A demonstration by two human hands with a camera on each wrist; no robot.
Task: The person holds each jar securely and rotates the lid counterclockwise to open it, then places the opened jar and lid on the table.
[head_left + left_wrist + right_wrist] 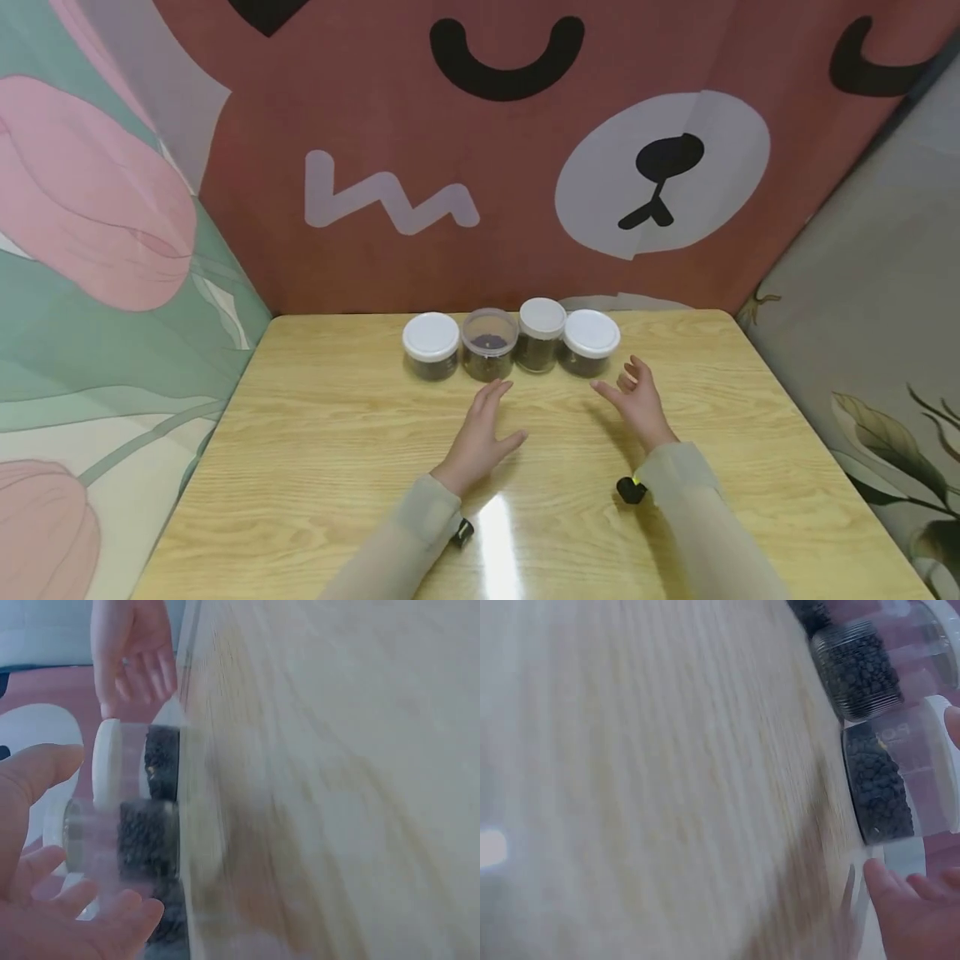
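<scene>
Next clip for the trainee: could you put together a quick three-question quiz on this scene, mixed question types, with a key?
1. How many jars stand in the row on the table?

2. White lids top some of the jars. In the head view, which jar shows no white lid?
A) far left
B) second from left
C) far right

3. True or false: the left grip is curled round a jar.

Key:
1. Four.
2. B, the second jar from the left.
3. False; the left grip holds nothing.
</scene>
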